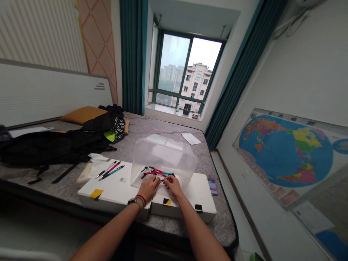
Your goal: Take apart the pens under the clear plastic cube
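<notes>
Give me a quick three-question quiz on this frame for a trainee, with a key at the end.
1. True or false: the wristwatch is on the person's right wrist.
2. Multiple choice: what are the left hand and right hand at?
A) a bunch of coloured pens
B) the black backpack
C) the window
3. Short answer: what hangs on the wall beside the right edge of the mattress?

Key: 1. False. 2. A. 3. A world map.
</notes>
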The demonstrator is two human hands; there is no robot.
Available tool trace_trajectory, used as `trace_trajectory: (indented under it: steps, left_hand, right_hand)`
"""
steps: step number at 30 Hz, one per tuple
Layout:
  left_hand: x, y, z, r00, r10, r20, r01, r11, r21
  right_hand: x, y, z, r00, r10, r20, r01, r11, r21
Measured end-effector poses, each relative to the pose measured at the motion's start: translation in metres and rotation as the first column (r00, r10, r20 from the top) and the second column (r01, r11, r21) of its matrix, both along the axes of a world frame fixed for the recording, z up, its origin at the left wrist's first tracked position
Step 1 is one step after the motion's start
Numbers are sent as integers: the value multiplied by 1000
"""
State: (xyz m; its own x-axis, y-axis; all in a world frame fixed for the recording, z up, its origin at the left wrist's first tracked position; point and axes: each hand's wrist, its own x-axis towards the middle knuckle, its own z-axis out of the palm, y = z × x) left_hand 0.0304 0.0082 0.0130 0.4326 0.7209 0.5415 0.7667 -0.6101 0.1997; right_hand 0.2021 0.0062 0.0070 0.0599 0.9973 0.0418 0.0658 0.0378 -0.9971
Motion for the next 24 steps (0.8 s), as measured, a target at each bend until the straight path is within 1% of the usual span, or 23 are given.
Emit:
trace_trajectory:
  steps: [3,5,9,13,15,19,24]
  left_hand:
    - [0,0,0,1000,-3,-11,4,1000,26]
    - [1,1,1,999,-21,-29,22,999,40]
    - [1,0,2,996,-42,-76,46,998,48]
    - [2,0,0,991,-59,-121,65,997,41]
    - [3,1,-3,990,-63,-123,67,997,30]
    - [3,3,-7,993,-60,-105,61,998,15]
    - [3,3,-5,996,-36,-84,37,999,9]
  right_hand:
    - [-1,1,1,997,-39,-71,35,997,-66]
    - [-2,1,1,995,-52,-84,44,994,-96]
    - [-3,1,0,997,-71,-15,70,997,-44]
    - [-2,0,-1,995,-82,-63,83,997,8]
    - [-1,1,-3,993,-88,-81,91,995,35]
    - [2,2,-7,993,-96,-68,101,992,70]
    - [2,2,-7,993,-107,-49,110,992,65]
